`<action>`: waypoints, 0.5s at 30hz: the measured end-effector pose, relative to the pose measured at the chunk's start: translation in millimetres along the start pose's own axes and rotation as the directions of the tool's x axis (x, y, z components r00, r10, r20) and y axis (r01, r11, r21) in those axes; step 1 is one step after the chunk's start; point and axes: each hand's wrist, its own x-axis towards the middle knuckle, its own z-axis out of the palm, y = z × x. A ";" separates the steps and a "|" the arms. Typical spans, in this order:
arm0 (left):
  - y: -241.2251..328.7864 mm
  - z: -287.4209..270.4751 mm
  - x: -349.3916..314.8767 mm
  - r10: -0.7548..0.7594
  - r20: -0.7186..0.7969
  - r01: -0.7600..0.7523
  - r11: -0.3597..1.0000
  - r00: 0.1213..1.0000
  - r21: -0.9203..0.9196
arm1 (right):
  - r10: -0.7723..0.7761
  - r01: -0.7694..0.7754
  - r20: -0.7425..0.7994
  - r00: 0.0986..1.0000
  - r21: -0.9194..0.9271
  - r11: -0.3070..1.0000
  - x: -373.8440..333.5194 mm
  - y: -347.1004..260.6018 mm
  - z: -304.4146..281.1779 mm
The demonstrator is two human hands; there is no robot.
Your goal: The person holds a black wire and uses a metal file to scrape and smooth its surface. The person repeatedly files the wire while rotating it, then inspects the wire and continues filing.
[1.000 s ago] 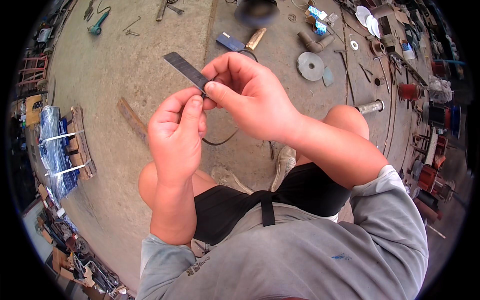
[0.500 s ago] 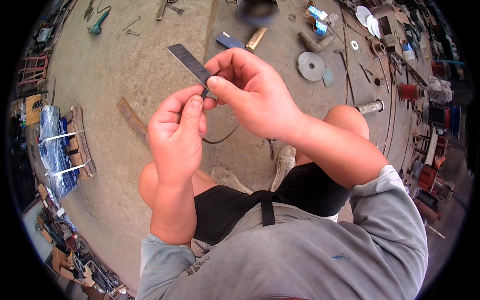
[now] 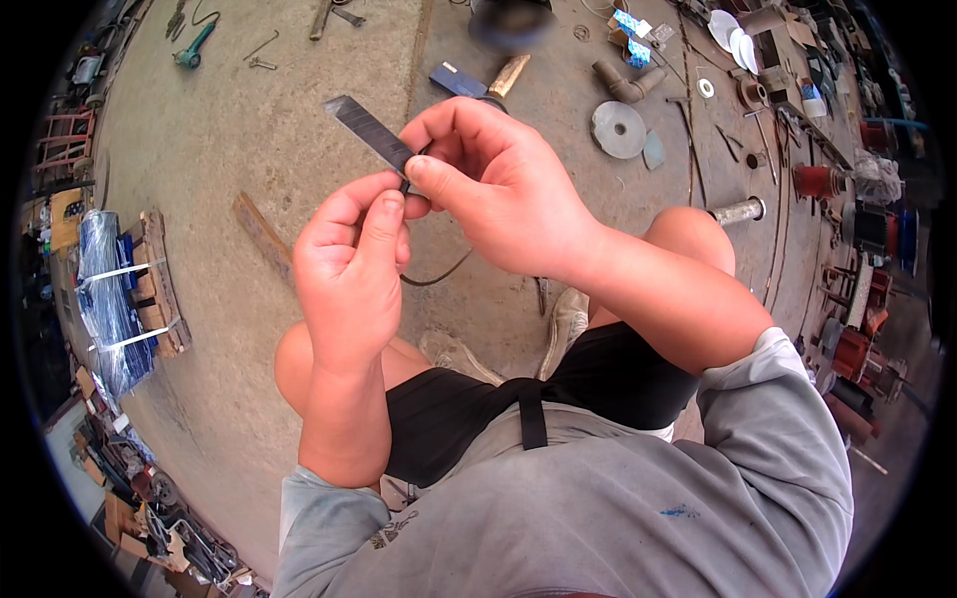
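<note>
My right hand (image 3: 508, 189) pinches a dark snap-off knife blade (image 3: 369, 133) between thumb and fingers. The blade is flat with slanted score lines, and its free end points up and to the left. My left hand (image 3: 349, 269) is closed just below, thumb against fingertips, on a small dark piece (image 3: 406, 186) at the blade's lower end. Fingers hide most of that piece, so I cannot tell whether it is joined to the blade. Both hands are held above the concrete floor, in front of my knees.
A rusty flat bar (image 3: 262, 236) lies on the left. Ahead are a blue flat piece (image 3: 459, 80) and a wooden handle (image 3: 509, 76). To the right lie a round grey disc (image 3: 618, 130), a pipe elbow (image 3: 631, 83) and long rods. A plastic-wrapped bundle (image 3: 108, 299) stands far left.
The blade has shifted slightly left and down, and light now glints off its far end. My right hand has moved a little left with it; the left hand is almost still.
</note>
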 end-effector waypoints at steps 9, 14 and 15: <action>2.3 -0.9 -1.2 -0.026 0.015 0.027 0.996 1.000 -0.080 | 0.072 -0.071 -0.010 0.997 0.120 0.990 1.9 -4.7 -0.7; 9.4 -3.0 -0.1 -0.106 0.056 0.113 0.985 0.993 -0.132 | 0.057 -0.048 -0.063 0.996 0.134 0.990 9.2 -8.3 -12.4; 10.9 -3.3 -0.2 -0.118 0.069 0.128 0.980 0.991 -0.151 | 0.101 -0.091 -0.059 0.993 0.157 0.983 9.1 -9.9 -13.3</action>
